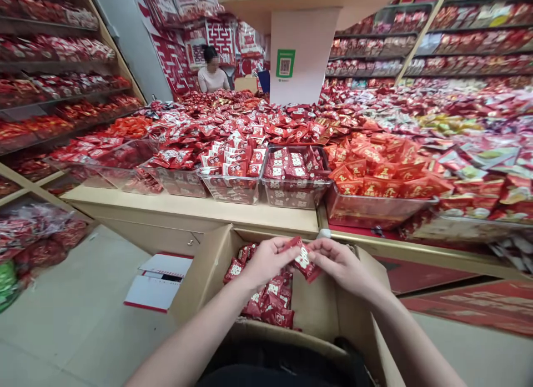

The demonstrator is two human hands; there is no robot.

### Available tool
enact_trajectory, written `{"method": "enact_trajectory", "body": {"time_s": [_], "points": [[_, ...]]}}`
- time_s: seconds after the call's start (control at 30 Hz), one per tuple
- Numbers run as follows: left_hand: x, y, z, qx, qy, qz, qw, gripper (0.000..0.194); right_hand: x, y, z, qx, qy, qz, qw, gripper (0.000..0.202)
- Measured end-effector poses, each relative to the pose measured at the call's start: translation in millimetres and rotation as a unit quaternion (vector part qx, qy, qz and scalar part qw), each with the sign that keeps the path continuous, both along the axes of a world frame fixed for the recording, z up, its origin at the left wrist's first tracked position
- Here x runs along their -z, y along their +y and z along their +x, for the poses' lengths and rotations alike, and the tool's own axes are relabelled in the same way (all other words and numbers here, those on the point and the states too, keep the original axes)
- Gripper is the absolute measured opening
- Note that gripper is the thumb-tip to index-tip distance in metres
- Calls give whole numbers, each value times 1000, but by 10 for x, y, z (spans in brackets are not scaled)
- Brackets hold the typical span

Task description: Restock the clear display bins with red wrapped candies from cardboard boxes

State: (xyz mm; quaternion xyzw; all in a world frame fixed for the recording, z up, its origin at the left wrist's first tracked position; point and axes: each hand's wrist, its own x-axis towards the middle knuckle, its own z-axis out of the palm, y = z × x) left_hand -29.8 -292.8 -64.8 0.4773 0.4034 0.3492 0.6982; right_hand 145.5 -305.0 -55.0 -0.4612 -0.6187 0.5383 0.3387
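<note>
Both my hands pinch one small red candy packet [302,259] with white printing, held tilted above an open cardboard box [318,315]. My left hand [270,260] grips its left end, thumb on top. My right hand [335,262] has thumb and fingers closed on its right side. Inside the box, matching red packets [270,298] lie heaped on the left, while bare cardboard shows on the right. Just beyond, on the counter, a clear plastic bin [296,195] holds packets of the same look.
More clear bins of red and orange packets line the counter [200,212]. A white carton [154,290] lies on the floor left of the box. Bagged goods [41,231] sit far left. A person [214,76] is behind the display. A white panel [302,54] carries a QR code.
</note>
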Motion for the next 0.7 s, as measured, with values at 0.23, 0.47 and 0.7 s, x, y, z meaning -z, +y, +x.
{"method": "enact_trajectory", "body": {"time_s": [0.23,0.47,0.7], "points": [[-219,-10,112,-133,-68,-23,988,27,-117,-32,-75,108,118,16,987,33],[-175,-72,118,-133,-91,5,987,34,81,-20,-158,132,116,35,984,26],[-177,-91,-152,83,108,121,983,57,-99,17,-189,-28,-20,98,995,30]]}}
